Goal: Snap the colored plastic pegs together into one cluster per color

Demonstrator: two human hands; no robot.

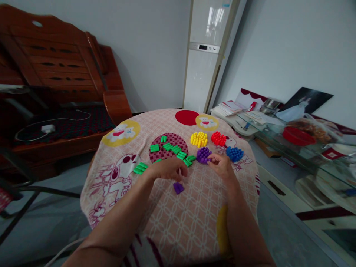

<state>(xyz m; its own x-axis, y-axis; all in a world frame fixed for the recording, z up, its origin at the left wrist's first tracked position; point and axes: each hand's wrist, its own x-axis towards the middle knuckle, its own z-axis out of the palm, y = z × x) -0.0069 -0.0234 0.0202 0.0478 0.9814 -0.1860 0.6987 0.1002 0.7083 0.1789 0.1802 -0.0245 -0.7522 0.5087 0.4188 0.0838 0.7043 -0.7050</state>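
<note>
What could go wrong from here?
1. The right hand is at the edge of the purple cluster; a slip might topple pieces.
2. The blue cluster sits close to that hand and could get bumped.
3. The left hand is near green pieces and might scatter them.

Dim, soft light, pale glare on the white unit [203, 68], stretched edges.
</note>
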